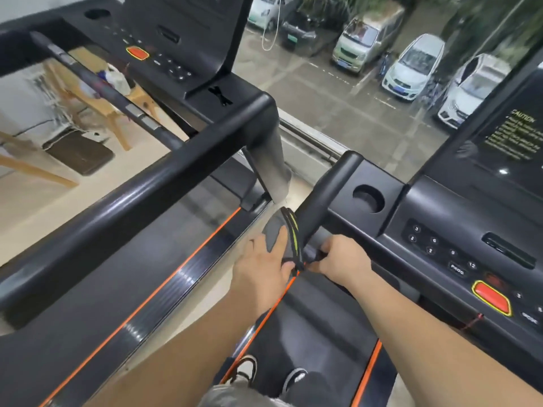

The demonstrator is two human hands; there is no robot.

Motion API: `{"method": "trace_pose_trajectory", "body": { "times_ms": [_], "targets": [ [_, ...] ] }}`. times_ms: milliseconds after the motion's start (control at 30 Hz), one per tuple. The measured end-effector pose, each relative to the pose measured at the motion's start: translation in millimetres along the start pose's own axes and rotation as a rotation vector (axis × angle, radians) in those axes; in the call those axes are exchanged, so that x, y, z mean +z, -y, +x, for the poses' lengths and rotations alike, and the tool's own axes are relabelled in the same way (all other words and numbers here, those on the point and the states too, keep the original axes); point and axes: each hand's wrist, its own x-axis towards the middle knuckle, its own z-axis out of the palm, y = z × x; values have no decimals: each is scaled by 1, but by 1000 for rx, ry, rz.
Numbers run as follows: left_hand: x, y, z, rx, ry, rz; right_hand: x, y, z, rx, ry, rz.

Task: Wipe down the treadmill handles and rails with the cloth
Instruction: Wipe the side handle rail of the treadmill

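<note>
1. Near centre, a little toward 5 o'clock: grey cloth (283, 233) with a yellow-green stripe, folded and laid against the lower stretch of the black handle (326, 195).
2. Gripping the cloth from the 7 o'clock side: left hand (264, 271), back of the hand up, thumb curled round the cloth's lower end, one finger lying along the grey face.
3. Just at 3 o'clock of the cloth: right hand (343, 257), fingers curled, thumb and fingertips closed in a pinch on what looks like the cloth's dark lower edge. Hard to tell whether also touching the handle.
4. Running from the hands up toward 1 o'clock: the handle, joining the console (458, 230) beside a round cup holder (368, 198).
5. At 4 o'clock on the console: red stop button (490, 298) with a yellow rim, number keys above it.
6. At 6 o'clock: two shoes (246, 368) on the dark belt (317, 327), orange lines along its edges.
7. From 8 to 11 o'clock: neighbouring treadmill (164, 48), its glossy black rail (141, 195) crossing on a diagonal, well apart from both hands.
8. At 1 to 2 o'clock, through the window: parked cars (414, 66).
9. At 9 o'clock, beyond the rail: wooden table (97, 104).
</note>
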Motion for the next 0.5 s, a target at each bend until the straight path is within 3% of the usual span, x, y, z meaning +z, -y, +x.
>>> {"method": "trace_pose_trajectory", "body": {
  "times_ms": [167,267,400,500],
  "targets": [
    [20,33,-56,185,-151,53,10,3,2,36,-61,40],
    [7,13,-20,155,-10,87,14,1,3,-11,-84,9],
    [4,-32,43,79,-38,121,15,-3,3,-46,-106,9],
    [16,-33,31,61,-37,147,15,-6,3,-44,-96,7]
  ]
}}
